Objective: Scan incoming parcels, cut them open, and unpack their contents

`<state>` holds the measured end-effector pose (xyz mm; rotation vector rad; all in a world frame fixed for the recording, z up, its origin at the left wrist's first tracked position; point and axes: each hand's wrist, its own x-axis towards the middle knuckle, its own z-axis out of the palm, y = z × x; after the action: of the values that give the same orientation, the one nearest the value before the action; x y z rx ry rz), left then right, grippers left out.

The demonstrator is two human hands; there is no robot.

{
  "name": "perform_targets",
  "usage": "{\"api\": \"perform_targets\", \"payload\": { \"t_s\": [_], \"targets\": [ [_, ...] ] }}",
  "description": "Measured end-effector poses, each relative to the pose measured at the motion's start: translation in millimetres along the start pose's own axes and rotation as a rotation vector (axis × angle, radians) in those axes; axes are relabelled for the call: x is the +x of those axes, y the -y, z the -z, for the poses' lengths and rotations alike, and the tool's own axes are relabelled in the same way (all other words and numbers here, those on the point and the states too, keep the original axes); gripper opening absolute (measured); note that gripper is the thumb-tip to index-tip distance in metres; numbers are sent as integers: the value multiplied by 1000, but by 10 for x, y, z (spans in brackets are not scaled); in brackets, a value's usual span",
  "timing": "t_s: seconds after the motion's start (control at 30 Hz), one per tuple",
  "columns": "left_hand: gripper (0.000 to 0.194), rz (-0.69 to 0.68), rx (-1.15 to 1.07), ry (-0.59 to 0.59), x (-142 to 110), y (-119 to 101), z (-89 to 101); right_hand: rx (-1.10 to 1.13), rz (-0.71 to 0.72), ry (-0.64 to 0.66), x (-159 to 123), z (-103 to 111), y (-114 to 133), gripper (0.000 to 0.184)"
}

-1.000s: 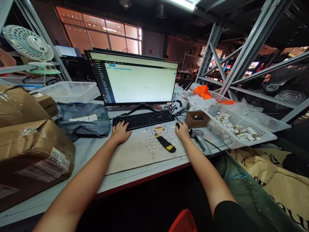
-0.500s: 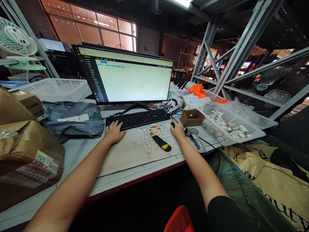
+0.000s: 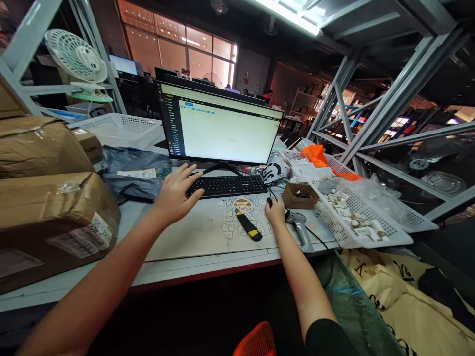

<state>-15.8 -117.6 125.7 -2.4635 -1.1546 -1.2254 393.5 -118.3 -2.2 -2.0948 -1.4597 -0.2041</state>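
My left hand (image 3: pixel 177 194) hovers over the left end of the black keyboard (image 3: pixel 232 185), fingers spread and holding nothing. At the keyboard's right, my right hand (image 3: pixel 275 211) is wrapped over a dark computer mouse (image 3: pixel 269 201), which it mostly hides. Between my forearms a black and yellow utility knife (image 3: pixel 248 225) lies on the printed desk mat (image 3: pixel 200 232). A grey barcode scanner (image 3: pixel 302 232) rests just right of my right wrist. Behind the keyboard stands a lit monitor (image 3: pixel 226 131) showing a mostly blank page with a dark side menu.
Taped cardboard boxes (image 3: pixel 55 212) and a dark plastic parcel (image 3: pixel 135 168) crowd the left. At right are a small open carton (image 3: pixel 300 197) and a white basket (image 3: pixel 337 225) of small packed items. Metal shelf posts (image 3: pixel 393 94) rise beyond. Printed tan bags (image 3: pixel 401 296) lie below.
My left hand has lifted off the keyboard, its fingers now spread. My right hand stays on the mouse. The view has turned left, bringing more of the boxes and fan into sight.
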Motion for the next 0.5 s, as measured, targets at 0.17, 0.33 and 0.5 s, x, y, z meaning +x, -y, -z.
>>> {"api": "perform_targets", "payload": {
  "t_s": [0.17,0.33,0.5],
  "targets": [
    [36,5,207,-299,-681,81,1178,41,59,9,-63,3,-6,47],
    [64,483,527,-306,-1241,677,1945,108,85,-62,-27,-84,-168,46],
    [85,660,578,-150,-1726,1377,2272,88,99,-30,-92,-52,-129,46]
  ]
}}
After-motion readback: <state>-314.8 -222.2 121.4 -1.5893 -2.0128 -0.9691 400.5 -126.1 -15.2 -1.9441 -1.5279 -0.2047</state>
